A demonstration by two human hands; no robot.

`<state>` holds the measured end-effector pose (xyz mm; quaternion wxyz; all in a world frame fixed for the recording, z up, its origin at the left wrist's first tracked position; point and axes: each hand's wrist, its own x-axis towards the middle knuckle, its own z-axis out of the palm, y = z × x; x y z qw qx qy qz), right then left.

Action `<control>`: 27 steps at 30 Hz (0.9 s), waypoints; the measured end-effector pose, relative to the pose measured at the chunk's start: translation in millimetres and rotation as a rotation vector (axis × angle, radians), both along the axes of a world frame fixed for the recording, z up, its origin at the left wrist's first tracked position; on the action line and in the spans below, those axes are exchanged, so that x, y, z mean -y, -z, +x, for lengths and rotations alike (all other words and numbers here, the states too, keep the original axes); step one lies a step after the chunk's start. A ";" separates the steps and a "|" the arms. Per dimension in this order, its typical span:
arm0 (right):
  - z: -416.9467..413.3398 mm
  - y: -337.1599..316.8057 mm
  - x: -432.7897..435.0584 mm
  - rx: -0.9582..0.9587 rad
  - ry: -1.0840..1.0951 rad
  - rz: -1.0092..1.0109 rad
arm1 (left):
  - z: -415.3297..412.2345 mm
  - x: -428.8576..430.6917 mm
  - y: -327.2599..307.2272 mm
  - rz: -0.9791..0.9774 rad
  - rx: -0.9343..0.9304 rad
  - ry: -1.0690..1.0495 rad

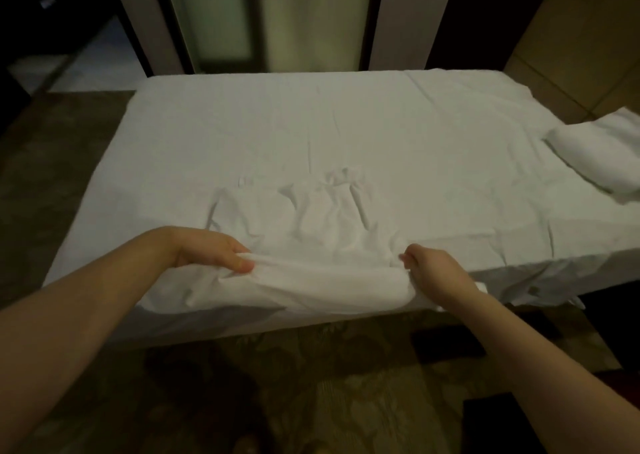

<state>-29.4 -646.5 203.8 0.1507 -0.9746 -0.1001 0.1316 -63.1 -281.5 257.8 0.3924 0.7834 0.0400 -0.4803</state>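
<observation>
Your L hand (211, 251) pinches white cotton sheet (311, 142) fold at near bed edge | R hand (436, 273) grips same fold | white pillow (595, 155) far right.

No text, label or number is readable anywhere in view.

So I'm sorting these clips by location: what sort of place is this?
Probably a bedroom, perhaps a hotel room: the left hand and right hand grip a white sheet spread over a bed, a pillow lies at its right edge, and patterned carpet lies below.
</observation>
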 end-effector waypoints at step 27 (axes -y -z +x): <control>327.1 195.1 -171.5 0.140 -0.150 -0.093 | 305.3 -29.6 246.3 0.768 0.669 -0.020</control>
